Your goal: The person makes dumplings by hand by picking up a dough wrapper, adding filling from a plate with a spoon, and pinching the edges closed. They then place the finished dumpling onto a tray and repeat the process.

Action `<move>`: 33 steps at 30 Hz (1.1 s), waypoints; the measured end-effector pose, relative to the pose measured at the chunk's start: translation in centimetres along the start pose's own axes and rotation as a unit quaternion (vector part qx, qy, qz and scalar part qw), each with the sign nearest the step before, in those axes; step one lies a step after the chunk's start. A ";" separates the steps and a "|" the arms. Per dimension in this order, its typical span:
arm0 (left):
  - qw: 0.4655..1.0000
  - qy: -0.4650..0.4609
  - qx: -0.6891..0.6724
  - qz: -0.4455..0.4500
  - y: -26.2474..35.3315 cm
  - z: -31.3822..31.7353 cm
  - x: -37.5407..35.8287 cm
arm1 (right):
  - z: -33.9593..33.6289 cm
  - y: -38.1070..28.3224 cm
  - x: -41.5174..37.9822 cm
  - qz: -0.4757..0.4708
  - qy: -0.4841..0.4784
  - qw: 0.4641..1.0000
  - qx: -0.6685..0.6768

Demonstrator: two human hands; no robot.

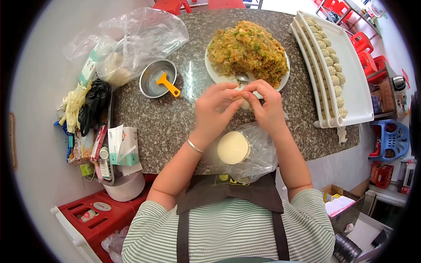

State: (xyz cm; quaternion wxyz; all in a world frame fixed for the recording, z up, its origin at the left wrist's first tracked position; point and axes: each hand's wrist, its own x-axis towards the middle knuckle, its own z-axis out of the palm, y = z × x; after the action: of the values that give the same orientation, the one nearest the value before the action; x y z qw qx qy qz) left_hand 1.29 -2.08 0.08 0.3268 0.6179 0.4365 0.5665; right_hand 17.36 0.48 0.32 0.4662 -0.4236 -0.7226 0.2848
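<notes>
Both hands meet in front of a white plate [212, 72] heaped with chopped filling [247, 48]. My left hand [217, 107] and my right hand [264, 105] pinch a small pale dumpling [244, 104] between their fingertips; the fingers hide much of it. A metal spoon [242, 77] rests at the plate's near edge, just beyond the fingers. Nearer my body, a stack of round dough wrappers [233, 147] lies on a clear plastic bag [262, 153].
Stacked white trays [357, 87] with rows of dumplings [335, 80] stand at the right. Left of the plate is a metal bowl [151, 79] with an orange-handled scraper [169, 86]. A large plastic bag [144, 35], gloves [74, 105] and a tissue box [124, 144] sit at the left.
</notes>
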 end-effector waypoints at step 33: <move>0.979 -0.030 -0.166 -0.113 -1.7 -0.2 -0.4 | -0.7 -0.4 0.3 0.074 -0.041 0.995 0.057</move>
State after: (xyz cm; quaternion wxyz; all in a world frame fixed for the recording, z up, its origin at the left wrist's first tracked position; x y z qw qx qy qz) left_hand 0.78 -1.76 -1.59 0.4994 0.5184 0.3934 0.5719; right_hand 17.80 0.60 1.10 0.4373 -0.4369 -0.6900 0.3764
